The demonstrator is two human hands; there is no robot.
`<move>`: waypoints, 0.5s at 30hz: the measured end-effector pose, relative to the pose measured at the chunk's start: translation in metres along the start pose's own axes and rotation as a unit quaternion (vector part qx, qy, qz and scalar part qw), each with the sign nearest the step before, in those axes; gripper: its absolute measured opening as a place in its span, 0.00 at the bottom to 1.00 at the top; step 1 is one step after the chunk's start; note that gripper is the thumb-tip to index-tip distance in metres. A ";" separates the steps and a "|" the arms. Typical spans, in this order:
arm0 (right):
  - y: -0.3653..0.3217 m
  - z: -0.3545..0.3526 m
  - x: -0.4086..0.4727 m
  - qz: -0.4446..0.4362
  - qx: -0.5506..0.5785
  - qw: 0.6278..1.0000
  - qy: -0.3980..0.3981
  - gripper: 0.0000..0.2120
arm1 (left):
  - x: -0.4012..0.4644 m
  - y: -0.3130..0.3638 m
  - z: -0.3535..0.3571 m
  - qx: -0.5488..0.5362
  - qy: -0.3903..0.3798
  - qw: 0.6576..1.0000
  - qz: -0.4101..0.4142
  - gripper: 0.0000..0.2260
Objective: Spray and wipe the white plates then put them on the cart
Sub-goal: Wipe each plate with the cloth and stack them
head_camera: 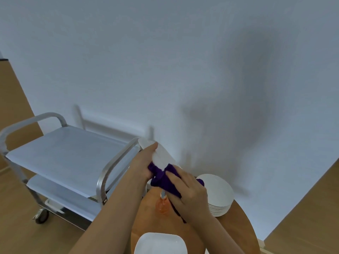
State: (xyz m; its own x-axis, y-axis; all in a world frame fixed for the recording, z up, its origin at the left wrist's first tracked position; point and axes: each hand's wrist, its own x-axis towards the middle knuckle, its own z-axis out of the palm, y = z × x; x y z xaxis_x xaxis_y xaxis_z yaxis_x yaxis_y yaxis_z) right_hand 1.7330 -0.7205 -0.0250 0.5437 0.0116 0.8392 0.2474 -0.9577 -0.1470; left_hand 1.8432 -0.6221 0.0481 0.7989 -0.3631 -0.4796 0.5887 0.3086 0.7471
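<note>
A round white ceramic plate (161, 156), tilted above the round wooden table (236, 219), is gripped by the left hand (145, 165) while being wiped with a purple cloth (167, 178) clutched in the right hand (190, 193). Wiping is judged in hand; placement on the steel 2-shelf cart (60, 153) should follow.

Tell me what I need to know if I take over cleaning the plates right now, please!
Left hand: holds a white plate tilted up in the air, beside the cart's handle.
Right hand: grips the purple cloth against that plate, wiping it.
Spray bottle: orange, standing on the round wooden table, under the hands.
Stack of round plates: on the table to the right. A squarish white plate sits at the near edge.
Cart: to the left; no plates show on its shelves.
Left to do: finish wiping this plate, put it on the cart, then do the others.
</note>
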 end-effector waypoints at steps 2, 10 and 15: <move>0.003 -0.005 -0.008 0.049 0.069 0.996 -0.025 0.14 | 0.000 -0.003 -0.007 0.003 -0.035 0.999 0.015 0.11; 0.011 -0.023 0.025 0.431 0.255 0.862 0.079 0.11 | -0.011 -0.005 -0.025 0.195 -0.156 0.963 0.097 0.16; 0.004 -0.013 0.068 0.326 0.204 0.922 -0.049 0.15 | -0.025 -0.020 -0.009 0.341 -0.271 0.893 0.114 0.19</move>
State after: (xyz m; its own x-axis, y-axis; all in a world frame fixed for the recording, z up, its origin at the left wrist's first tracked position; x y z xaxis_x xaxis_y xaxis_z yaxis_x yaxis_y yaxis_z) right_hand 1.7605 -0.7273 0.0378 0.7487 -0.4834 0.4536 0.1119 -0.5823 -0.8052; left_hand 1.8128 -0.6116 0.0413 0.6028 -0.7883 -0.1232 0.0586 -0.1102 0.9922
